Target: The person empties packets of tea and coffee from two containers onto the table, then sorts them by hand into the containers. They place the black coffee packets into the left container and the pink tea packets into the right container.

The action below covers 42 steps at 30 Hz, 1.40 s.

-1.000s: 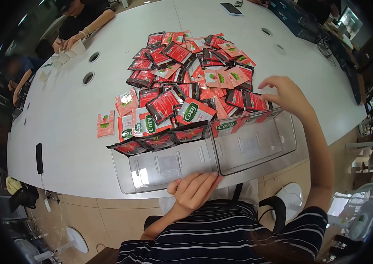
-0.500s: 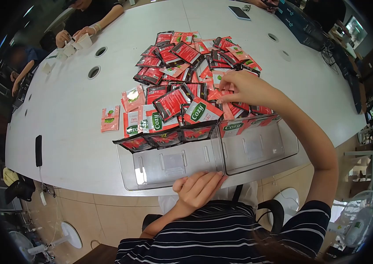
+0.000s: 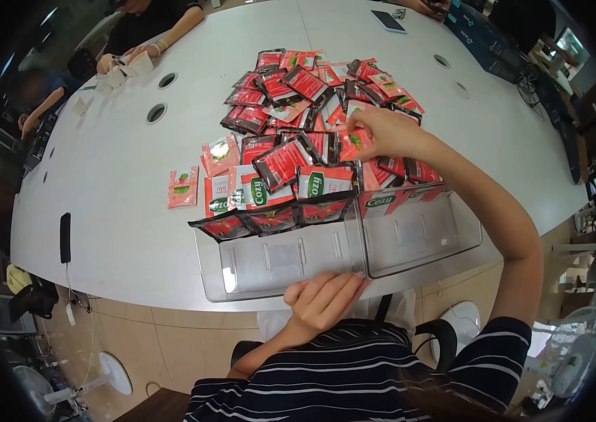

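Observation:
My right hand (image 3: 389,132) reaches over the pile and pinches a pink sachet (image 3: 355,143) with a green picture between thumb and fingers. My left hand (image 3: 327,301) is closed on the front rim where two clear plastic bins meet. Along the back of the left bin (image 3: 242,283) stands a row of dark red and black sachets (image 3: 272,219). In the right bin (image 3: 438,261), pink sachets (image 3: 382,204) marked "Cozy" stand against the back wall. Red and pink sachets are mixed in the heap (image 3: 305,83) behind the bins.
A lone pink sachet (image 3: 183,188) lies left of the heap. Far left, a person's hands (image 3: 145,50) handle small white containers. A phone (image 3: 388,21) lies at the far side, a dark box (image 3: 484,42) at far right. A black strip (image 3: 65,237) with a cable lies at left.
My right hand has shifted slightly and now has a pink sachet lifted between its fingers. My left hand stays on the bin rim. The whole view has shifted a little.

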Each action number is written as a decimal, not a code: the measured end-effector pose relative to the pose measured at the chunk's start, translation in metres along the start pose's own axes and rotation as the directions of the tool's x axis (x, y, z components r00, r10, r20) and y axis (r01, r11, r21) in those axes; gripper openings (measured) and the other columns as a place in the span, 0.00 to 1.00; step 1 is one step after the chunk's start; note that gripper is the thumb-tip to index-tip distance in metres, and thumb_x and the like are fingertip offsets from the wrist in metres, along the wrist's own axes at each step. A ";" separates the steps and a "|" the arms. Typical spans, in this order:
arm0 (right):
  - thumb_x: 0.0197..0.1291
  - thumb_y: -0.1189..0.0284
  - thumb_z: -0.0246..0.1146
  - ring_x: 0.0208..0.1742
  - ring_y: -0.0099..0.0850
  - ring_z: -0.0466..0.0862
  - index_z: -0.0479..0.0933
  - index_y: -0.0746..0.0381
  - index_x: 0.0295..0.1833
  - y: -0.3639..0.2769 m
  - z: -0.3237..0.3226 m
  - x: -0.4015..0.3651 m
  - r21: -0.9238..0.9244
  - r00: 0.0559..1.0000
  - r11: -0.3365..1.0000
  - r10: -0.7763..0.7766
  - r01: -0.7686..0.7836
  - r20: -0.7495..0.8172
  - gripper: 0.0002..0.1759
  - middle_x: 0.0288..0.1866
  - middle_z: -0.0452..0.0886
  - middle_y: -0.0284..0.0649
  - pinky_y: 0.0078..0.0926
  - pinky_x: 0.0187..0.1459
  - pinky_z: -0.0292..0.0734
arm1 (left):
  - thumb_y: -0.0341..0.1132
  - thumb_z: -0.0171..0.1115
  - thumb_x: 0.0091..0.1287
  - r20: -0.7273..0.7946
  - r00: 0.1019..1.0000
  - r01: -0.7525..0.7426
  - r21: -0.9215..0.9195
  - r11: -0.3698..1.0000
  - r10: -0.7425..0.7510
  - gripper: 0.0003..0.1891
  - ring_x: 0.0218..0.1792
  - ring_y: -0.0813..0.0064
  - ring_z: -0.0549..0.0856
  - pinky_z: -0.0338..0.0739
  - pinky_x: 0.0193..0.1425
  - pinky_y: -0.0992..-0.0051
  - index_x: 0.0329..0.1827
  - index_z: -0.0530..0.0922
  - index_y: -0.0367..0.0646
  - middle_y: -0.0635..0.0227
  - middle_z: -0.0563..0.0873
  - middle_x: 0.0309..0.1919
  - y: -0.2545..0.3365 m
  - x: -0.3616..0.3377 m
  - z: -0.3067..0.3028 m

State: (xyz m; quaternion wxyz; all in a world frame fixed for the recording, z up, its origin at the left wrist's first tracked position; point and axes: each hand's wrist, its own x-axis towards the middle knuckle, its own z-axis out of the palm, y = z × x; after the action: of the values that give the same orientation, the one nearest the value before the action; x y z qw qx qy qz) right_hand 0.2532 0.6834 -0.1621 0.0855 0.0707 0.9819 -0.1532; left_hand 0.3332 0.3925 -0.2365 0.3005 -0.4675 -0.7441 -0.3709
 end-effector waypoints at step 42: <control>0.66 0.68 0.63 0.31 0.14 0.76 0.82 0.67 0.47 0.003 -0.027 -0.017 0.716 0.893 0.639 0.098 0.282 -0.439 0.13 0.35 0.82 0.30 0.17 0.32 0.72 | 0.43 0.78 0.50 0.020 0.998 -0.062 0.028 0.998 0.062 0.18 0.37 0.86 0.81 0.56 0.57 0.73 0.45 0.86 0.58 0.87 0.85 0.36 -0.005 -0.006 0.000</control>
State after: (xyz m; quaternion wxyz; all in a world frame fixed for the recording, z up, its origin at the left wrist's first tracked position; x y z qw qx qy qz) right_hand 0.2667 0.6932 -0.1343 -0.1839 0.0812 0.8193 -0.5370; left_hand 0.3310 0.3883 -0.2423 0.3113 -0.4896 -0.7373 -0.3461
